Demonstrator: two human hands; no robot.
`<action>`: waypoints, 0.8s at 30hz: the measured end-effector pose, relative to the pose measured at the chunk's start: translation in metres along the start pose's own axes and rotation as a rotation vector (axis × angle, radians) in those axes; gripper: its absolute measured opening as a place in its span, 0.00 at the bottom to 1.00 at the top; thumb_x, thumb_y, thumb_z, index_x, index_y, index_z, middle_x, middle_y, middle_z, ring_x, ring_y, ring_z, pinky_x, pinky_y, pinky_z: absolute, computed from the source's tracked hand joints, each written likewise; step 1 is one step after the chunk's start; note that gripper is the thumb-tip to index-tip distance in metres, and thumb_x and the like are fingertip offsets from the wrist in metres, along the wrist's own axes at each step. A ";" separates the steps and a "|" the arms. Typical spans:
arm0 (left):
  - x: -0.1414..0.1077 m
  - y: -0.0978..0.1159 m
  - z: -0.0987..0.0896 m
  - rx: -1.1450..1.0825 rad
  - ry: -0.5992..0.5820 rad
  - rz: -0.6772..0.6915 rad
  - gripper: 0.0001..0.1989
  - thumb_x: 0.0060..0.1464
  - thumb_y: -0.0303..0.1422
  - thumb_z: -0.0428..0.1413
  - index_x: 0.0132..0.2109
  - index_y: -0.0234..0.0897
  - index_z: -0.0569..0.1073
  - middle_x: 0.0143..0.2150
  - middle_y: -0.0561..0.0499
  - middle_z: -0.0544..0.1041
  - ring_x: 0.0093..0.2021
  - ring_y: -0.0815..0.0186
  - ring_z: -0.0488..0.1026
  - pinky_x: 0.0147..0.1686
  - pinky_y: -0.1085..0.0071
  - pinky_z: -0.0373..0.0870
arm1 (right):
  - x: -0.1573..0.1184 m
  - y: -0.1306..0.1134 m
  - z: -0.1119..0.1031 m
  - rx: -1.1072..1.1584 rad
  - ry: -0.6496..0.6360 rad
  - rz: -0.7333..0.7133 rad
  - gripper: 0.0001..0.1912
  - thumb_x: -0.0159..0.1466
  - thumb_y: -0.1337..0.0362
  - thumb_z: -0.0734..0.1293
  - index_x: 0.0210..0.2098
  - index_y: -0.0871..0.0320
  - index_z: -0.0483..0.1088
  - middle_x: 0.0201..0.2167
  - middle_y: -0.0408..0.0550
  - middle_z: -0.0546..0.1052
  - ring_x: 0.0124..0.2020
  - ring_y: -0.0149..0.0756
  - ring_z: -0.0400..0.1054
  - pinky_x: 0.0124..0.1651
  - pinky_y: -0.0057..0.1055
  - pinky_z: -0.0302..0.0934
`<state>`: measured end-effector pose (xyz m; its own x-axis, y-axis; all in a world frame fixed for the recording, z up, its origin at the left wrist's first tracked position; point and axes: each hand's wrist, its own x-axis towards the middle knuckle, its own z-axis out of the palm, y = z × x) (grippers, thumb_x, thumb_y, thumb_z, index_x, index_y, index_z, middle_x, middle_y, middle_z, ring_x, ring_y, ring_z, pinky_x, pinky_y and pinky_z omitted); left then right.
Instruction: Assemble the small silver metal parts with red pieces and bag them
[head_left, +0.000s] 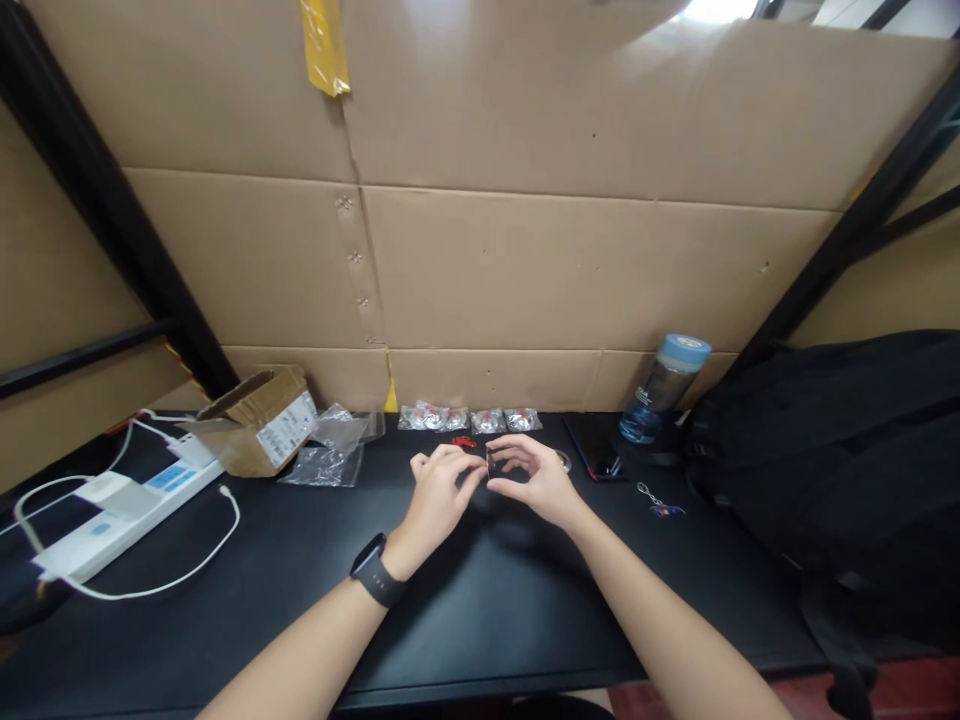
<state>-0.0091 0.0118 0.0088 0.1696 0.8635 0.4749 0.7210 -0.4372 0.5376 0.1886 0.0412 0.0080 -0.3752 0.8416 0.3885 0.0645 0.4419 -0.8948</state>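
A thin flat piece [490, 464] is held up edge-on between my hands above the black table; its face is turned away, so its exact kind cannot be made out. My right hand [536, 480] grips it with the thumb below and fingers above. From the other side, my left hand [448, 484], with a dark watch on the wrist, pinches thumb and forefinger at its edge. Just beyond the fingers lies a small red item [464, 441]. A small round object [564, 461] is partly hidden behind my right hand.
Several small clear packets [487, 421] line the cardboard wall. To the left are plastic bags [330, 460], an open carton [259, 425] and a white power strip [127, 520]. A phone [594, 447], keychain [661, 503], bottle [664, 390] and black backpack [832, 480] occupy the right.
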 end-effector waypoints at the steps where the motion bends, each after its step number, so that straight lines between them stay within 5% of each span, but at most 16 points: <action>1: 0.000 0.000 0.000 0.002 0.000 0.000 0.07 0.64 0.36 0.56 0.40 0.45 0.79 0.42 0.53 0.82 0.48 0.60 0.73 0.45 0.60 0.53 | 0.000 -0.001 0.001 0.004 0.002 -0.003 0.29 0.52 0.59 0.79 0.52 0.53 0.71 0.49 0.52 0.79 0.49 0.44 0.76 0.48 0.37 0.70; 24: 0.000 -0.002 0.000 0.025 0.033 0.013 0.06 0.62 0.32 0.54 0.41 0.43 0.77 0.44 0.50 0.81 0.50 0.58 0.71 0.46 0.59 0.54 | -0.004 -0.005 0.009 -0.028 0.006 -0.008 0.27 0.53 0.60 0.78 0.51 0.53 0.72 0.48 0.51 0.79 0.48 0.44 0.76 0.47 0.38 0.70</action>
<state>-0.0101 0.0127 0.0075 0.1571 0.8485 0.5053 0.7356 -0.4419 0.5134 0.1816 0.0334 0.0091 -0.3703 0.8398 0.3970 0.0873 0.4569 -0.8852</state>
